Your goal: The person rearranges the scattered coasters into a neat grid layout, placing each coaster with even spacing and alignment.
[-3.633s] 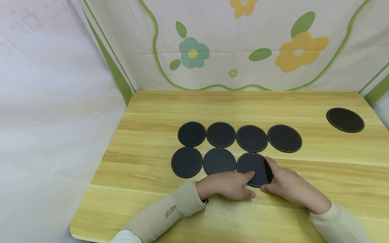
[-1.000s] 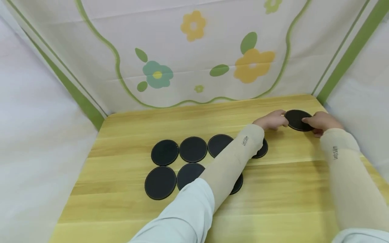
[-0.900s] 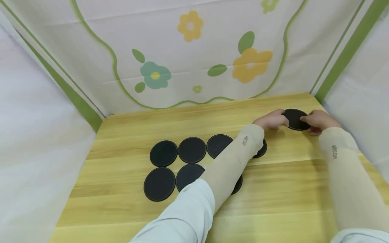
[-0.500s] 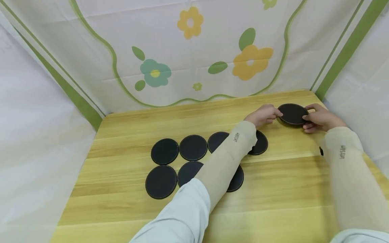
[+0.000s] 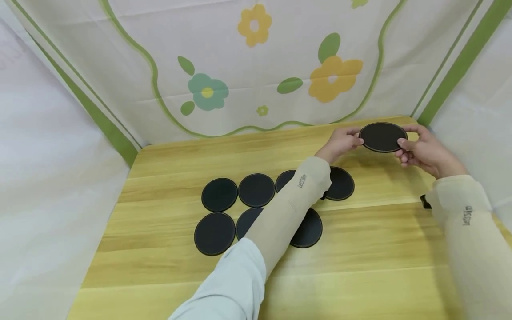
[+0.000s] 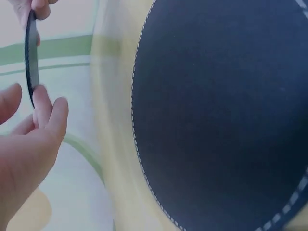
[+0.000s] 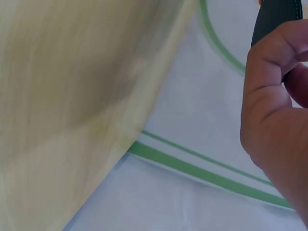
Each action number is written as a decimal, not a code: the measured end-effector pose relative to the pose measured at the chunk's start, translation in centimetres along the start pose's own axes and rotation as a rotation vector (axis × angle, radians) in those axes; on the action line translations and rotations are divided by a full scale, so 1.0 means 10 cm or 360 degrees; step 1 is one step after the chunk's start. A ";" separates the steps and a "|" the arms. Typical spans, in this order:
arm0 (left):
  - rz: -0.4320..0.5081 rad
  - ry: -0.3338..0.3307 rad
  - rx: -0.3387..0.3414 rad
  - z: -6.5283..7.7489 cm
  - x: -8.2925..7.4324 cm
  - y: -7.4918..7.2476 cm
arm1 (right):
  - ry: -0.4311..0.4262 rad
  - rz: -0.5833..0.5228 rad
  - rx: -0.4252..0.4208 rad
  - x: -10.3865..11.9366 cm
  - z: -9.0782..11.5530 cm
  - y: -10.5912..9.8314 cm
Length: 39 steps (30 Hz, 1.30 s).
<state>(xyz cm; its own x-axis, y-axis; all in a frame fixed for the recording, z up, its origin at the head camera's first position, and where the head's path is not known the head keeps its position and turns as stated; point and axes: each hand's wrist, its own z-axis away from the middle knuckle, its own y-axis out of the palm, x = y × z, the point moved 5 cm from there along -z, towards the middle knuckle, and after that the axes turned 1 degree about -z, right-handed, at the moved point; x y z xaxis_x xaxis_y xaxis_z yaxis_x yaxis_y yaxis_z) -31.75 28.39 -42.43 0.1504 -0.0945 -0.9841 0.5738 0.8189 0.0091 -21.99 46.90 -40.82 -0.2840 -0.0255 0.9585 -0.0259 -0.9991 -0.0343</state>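
Observation:
A round black coaster (image 5: 383, 137) with a stitched rim is held up over the far right of the wooden table. My right hand (image 5: 430, 153) pinches its right edge, thumb on top and fingers beneath. At the opposite edge, my left hand (image 5: 339, 141) has its thumb and fingertips around the rim. The left wrist view shows this coaster (image 6: 32, 62) edge-on between both hands. Only part of the coaster (image 7: 274, 21) appears in the right wrist view, beside the curled right fingers. Below the left forearm lie more coasters, such as one (image 5: 339, 183) near the wrist.
Two touching rows of black coasters lie on the table (image 5: 380, 253); the front-left one (image 5: 214, 234) and back-left one (image 5: 219, 194) show whole. My left sleeve (image 5: 280, 213) covers parts of others. A white flowered cloth (image 5: 160, 35) hangs behind the table and at its sides.
Both hands have left the front row and reached the far-right coaster. Over the last second they have raised it off the table, and it now tilts towards me.

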 end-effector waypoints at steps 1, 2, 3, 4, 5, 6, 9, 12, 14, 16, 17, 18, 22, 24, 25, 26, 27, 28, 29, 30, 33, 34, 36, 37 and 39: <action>0.0005 0.0016 -0.0042 0.01 -0.01 -0.01 | -0.0018 -0.0014 -0.0003 0.01 0.01 0.02; 0.0008 0.0032 -0.0069 0.03 -0.03 -0.02 | -0.0035 -0.0023 -0.0008 0.03 0.03 0.04; 0.0023 0.0049 -0.0089 0.05 -0.04 -0.03 | -0.0052 -0.0028 -0.0013 0.04 0.04 0.06; 0.0053 0.0060 -0.0102 0.07 -0.05 -0.04 | -0.0069 -0.0031 -0.0013 0.06 0.05 0.08; 0.0087 0.0074 -0.0103 0.09 -0.06 -0.06 | -0.0083 -0.0043 -0.0012 0.07 0.07 0.10; 0.0134 0.0081 -0.0100 0.12 -0.07 -0.07 | -0.0101 -0.0066 -0.0010 0.08 0.08 0.13; 0.0317 0.0066 -0.0036 0.20 -0.08 -0.11 | -0.0151 -0.0188 0.0019 0.11 0.12 0.19; 0.0408 0.0026 0.0032 0.29 -0.09 -0.15 | -0.0183 -0.0270 0.0047 0.12 0.16 0.26; 0.0405 0.0006 0.0060 0.35 -0.09 -0.17 | -0.0183 -0.0284 0.0071 0.12 0.19 0.30; 0.0360 0.0007 0.0083 0.41 -0.10 -0.18 | -0.0184 -0.0287 0.0087 0.12 0.22 0.34; 0.0343 0.0011 0.0099 0.44 -0.10 -0.19 | -0.0184 -0.0293 0.0092 0.12 0.23 0.36; 0.0323 0.0014 0.0114 0.47 -0.10 -0.19 | -0.0189 -0.0298 0.0099 0.12 0.25 0.37; 0.0272 0.0009 0.0233 0.59 -0.12 -0.18 | -0.0229 -0.0327 0.0117 0.11 0.33 0.43; 0.0280 -0.0014 0.0290 0.66 -0.12 -0.16 | -0.0240 -0.0332 0.0134 0.09 0.37 0.45; 0.0278 -0.0024 0.0319 0.69 -0.11 -0.15 | -0.0243 -0.0332 0.0146 0.08 0.39 0.46; 0.0276 -0.0040 0.0342 0.72 -0.11 -0.15 | -0.0246 -0.0329 0.0154 0.07 0.41 0.47; 0.0270 -0.0050 0.0357 0.74 -0.10 -0.14 | -0.0249 -0.0325 0.0161 0.06 0.42 0.47; 0.0259 -0.0058 0.0374 0.77 -0.09 -0.14 | -0.0254 -0.0321 0.0168 0.05 0.44 0.48; 0.0242 -0.0064 0.0393 0.80 -0.08 -0.13 | -0.0262 -0.0316 0.0177 0.04 0.45 0.49; 0.0223 -0.0067 0.0411 0.82 -0.07 -0.13 | -0.0275 -0.0313 0.0189 0.02 0.47 0.49; 0.0201 -0.0069 0.0477 0.91 -0.05 -0.11 | -0.0312 -0.0310 0.0242 -0.01 0.54 0.50; 0.0199 -0.0067 0.0502 0.94 -0.04 -0.10 | -0.0327 -0.0318 0.0280 -0.01 0.56 0.50; 0.0192 -0.0072 0.0532 1.00 -0.02 -0.08 | -0.0350 -0.0330 0.0358 -0.03 0.60 0.51; 0.0190 -0.0072 0.0543 1.03 -0.01 -0.07 | -0.0349 -0.0317 0.0377 -0.05 0.63 0.51; 0.0188 -0.0083 0.0551 1.08 0.02 -0.05 | -0.0355 -0.0285 0.0402 -0.07 0.67 0.51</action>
<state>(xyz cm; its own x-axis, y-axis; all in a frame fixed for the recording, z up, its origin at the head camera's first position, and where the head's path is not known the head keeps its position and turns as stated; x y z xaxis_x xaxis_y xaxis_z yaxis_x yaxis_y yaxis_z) -23.26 21.84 -40.73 0.2675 -0.0465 -0.9624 0.7871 0.5866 0.1904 -15.47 41.56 -39.76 -0.0799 0.1711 0.9820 0.1887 -0.9648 0.1835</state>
